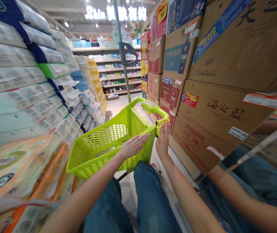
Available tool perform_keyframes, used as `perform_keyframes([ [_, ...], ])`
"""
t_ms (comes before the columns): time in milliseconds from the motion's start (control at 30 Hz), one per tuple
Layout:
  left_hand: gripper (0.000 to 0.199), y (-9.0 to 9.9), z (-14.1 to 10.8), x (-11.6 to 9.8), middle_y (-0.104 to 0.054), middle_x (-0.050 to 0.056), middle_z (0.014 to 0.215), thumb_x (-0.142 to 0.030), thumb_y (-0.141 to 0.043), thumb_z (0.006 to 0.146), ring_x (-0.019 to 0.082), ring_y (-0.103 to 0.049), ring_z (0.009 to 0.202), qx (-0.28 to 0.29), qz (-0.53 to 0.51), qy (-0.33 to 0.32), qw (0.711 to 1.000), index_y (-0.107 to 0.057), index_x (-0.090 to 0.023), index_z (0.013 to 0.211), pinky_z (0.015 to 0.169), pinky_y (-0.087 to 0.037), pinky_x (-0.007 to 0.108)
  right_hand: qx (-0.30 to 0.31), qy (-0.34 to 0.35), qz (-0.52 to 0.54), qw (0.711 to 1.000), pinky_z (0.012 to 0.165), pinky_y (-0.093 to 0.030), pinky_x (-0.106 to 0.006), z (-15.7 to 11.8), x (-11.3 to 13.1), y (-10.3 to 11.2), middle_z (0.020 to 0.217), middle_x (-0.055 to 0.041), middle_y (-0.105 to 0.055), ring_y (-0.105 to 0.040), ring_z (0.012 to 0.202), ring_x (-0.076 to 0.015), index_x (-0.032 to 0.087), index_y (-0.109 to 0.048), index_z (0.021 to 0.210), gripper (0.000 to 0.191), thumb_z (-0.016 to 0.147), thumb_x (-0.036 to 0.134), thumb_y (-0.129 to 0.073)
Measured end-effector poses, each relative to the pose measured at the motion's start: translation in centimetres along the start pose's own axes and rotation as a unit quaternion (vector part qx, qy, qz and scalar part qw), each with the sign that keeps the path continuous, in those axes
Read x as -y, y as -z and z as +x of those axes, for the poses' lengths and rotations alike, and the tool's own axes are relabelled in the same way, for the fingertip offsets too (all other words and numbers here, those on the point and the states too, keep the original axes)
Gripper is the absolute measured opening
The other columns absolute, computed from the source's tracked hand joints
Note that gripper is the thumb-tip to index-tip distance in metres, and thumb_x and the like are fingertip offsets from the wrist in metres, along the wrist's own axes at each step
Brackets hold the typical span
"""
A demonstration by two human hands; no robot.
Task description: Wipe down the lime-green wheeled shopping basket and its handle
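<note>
A lime-green shopping cart [99,158] with a perforated basket stands in front of me, its handle [150,105] at the upper right. My left hand [134,145] rests flat along the basket's near rim, fingers stretched out together and nothing in it. At the handle's near corner, my right hand [164,137] presses a small yellow cloth [161,124] against the cart. Its fingers lie over the cloth and partly cover it. Part of the handle beneath the cloth is hidden.
Stacked cardboard cartons [213,110] line the right side, with a mirror-like panel [257,155] close to me. Wrapped paper packs [19,77] and orange packs [14,165] rise on the left. A grey pole [122,35] stands behind the cart; stocked shelves [119,66] lie beyond.
</note>
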State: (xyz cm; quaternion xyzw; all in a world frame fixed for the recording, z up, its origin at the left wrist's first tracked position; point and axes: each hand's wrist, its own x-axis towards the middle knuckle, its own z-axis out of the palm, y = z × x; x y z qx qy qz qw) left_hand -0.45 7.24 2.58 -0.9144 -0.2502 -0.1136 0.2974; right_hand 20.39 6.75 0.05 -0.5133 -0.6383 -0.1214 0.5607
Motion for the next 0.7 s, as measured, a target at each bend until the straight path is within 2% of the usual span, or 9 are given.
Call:
perform_keyframes([
  [67,0.064,-0.2,0.0,-0.2,-0.028,0.002,0.162,-0.025,-0.038,0.100,0.013,-0.023,0.151,0.012,-0.012,0.009,1.000,-0.013,-0.019,0.158,0.125,-0.017,0.029,0.035,0.027,0.013,0.999,0.123,-0.022,-0.057,-1.7,0.9,-0.4,0.168,-0.0046,-0.008,-0.002,0.155,-0.0217,0.027,0.004,0.159,0.086,0.085,-0.002,-0.027],
  [133,0.064,-0.2,0.0,-0.4,-0.028,0.004,0.162,-0.026,-0.037,0.100,0.014,-0.021,0.151,0.016,-0.025,0.021,0.999,-0.012,-0.017,0.158,0.125,-0.017,0.031,0.057,0.038,0.019,0.997,0.124,-0.021,-0.056,-2.2,1.3,-0.1,0.168,-0.0034,-0.010,-0.001,0.155,-0.0204,0.027,0.003,0.159,0.086,0.085,-0.003,-0.026],
  [200,0.064,-0.1,0.1,-0.7,-0.026,0.005,0.163,-0.027,-0.036,0.100,0.016,-0.019,0.152,0.015,-0.038,0.035,0.999,-0.010,-0.015,0.158,0.125,-0.017,0.032,0.056,0.030,0.019,0.998,0.125,-0.018,-0.055,-1.2,1.0,0.7,0.167,-0.0019,-0.011,-0.001,0.155,-0.0191,0.027,0.000,0.160,0.087,0.083,-0.004,-0.026],
  [300,0.066,0.1,0.2,-1.2,-0.023,0.005,0.163,-0.028,-0.036,0.100,0.017,-0.017,0.153,0.021,-0.062,0.059,0.996,-0.009,-0.016,0.158,0.126,-0.016,0.035,0.023,-0.025,0.009,0.999,0.126,-0.015,-0.052,1.8,0.0,1.9,0.167,-0.0001,-0.012,0.001,0.155,-0.0171,0.026,-0.002,0.160,0.089,0.080,-0.005,-0.026],
  [400,0.067,0.2,0.4,-1.8,-0.023,0.005,0.163,-0.030,-0.037,0.099,0.019,-0.019,0.152,0.028,-0.080,0.084,0.993,-0.007,-0.017,0.158,0.126,-0.015,0.037,-0.009,-0.070,0.011,0.997,0.127,-0.014,-0.049,3.1,-0.1,2.2,0.168,0.0001,-0.009,0.001,0.155,-0.0155,0.023,0.000,0.160,0.090,0.078,-0.005,-0.026],
  [467,0.068,0.2,0.5,-2.2,-0.022,0.005,0.163,-0.031,-0.037,0.099,0.020,-0.019,0.152,0.026,-0.084,0.100,0.991,-0.005,-0.017,0.158,0.126,-0.014,0.038,-0.005,-0.071,0.018,0.997,0.127,-0.014,-0.048,2.3,0.6,1.7,0.168,0.0002,-0.006,0.002,0.154,-0.0150,0.023,0.000,0.160,0.090,0.079,-0.005,-0.026],
  [600,0.069,0.1,0.8,-3.0,-0.021,0.008,0.163,-0.034,-0.036,0.100,0.021,-0.017,0.153,0.018,-0.078,0.118,0.990,-0.005,-0.014,0.158,0.126,-0.014,0.041,0.053,-0.032,0.029,0.998,0.127,-0.015,-0.049,-1.3,2.4,0.2,0.168,0.0004,-0.005,0.006,0.154,-0.0150,0.026,0.001,0.160,0.088,0.082,-0.005,-0.026],
  [700,0.068,0.2,0.9,-3.3,-0.021,0.008,0.163,-0.035,-0.035,0.101,0.021,-0.016,0.153,0.011,-0.071,0.122,0.990,-0.005,-0.012,0.157,0.126,-0.014,0.042,0.071,-0.009,0.032,0.997,0.126,-0.015,-0.050,-2.7,2.5,-0.1,0.168,-0.0015,-0.006,0.007,0.154,-0.0151,0.026,0.002,0.160,0.085,0.085,-0.005,-0.025],
])
